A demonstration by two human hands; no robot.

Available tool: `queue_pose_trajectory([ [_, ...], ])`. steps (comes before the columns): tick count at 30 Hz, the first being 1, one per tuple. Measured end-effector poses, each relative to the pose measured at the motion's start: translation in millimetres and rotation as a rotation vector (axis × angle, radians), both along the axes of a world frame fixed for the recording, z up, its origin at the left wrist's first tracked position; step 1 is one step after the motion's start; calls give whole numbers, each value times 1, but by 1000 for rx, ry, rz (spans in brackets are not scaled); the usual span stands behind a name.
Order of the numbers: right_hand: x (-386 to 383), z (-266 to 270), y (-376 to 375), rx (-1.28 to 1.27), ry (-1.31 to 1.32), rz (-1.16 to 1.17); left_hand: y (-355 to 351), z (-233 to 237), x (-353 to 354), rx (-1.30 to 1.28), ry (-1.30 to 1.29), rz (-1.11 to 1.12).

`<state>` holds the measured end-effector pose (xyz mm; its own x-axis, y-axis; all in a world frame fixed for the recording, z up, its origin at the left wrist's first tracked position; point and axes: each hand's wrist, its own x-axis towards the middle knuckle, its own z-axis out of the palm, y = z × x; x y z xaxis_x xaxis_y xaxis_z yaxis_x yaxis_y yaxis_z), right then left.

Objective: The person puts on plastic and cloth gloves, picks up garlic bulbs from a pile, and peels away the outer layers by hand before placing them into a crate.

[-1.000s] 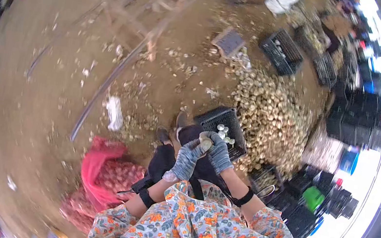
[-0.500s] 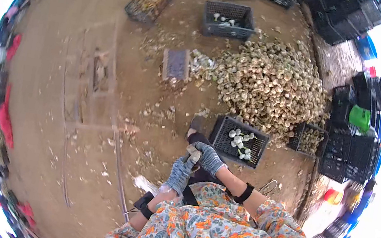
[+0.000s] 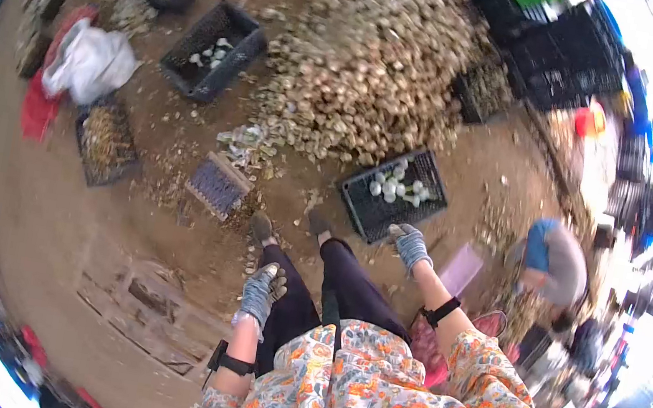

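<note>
1. The left hand point(image 3: 261, 291), in a grey-blue knit glove, hangs by the left thigh, fingers curled; whether they grip anything I cannot tell.
2. The right hand point(image 3: 411, 245), gloved alike and well apart from the left, is at the near edge of a black plastic crate point(image 3: 366, 210); fingers bent, contact or pinch unclear.
3. Inside that crate, white garlic bulbs point(image 3: 390, 189) lie clustered toward its far side, round, clean and pale, some with short stems.
4. Beyond it spreads a heap of brownish, dirty bulbs point(image 3: 363, 74).
5. Farther left, a second black crate point(image 3: 241, 60) holds a few white bulbs.
6. Black crates point(image 3: 567, 63) stand stacked at upper right.
</note>
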<state>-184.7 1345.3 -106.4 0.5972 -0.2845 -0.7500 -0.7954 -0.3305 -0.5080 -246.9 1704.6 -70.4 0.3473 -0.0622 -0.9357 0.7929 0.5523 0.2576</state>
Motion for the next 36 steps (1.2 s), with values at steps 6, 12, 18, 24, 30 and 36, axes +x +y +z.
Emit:
queue_pose_trajectory([
  [6,-122,-19,27,-196,164,-236,53,-26,55,122,78,-468],
  [12,-214,-64,123,-179,328,-226,101,-44,125,241,56,-604],
  [18,-172,-60,151,-184,337,-283,91,-71,182,336,31,-713],
  [24,-100,-35,128,-380,215,-411,20,-68,217,204,-17,-849],
  [30,-49,-46,106,-306,159,-534,-20,-77,231,144,-86,-986],
  [36,13,-69,93,-127,25,-585,-45,-75,237,153,-74,-963],
])
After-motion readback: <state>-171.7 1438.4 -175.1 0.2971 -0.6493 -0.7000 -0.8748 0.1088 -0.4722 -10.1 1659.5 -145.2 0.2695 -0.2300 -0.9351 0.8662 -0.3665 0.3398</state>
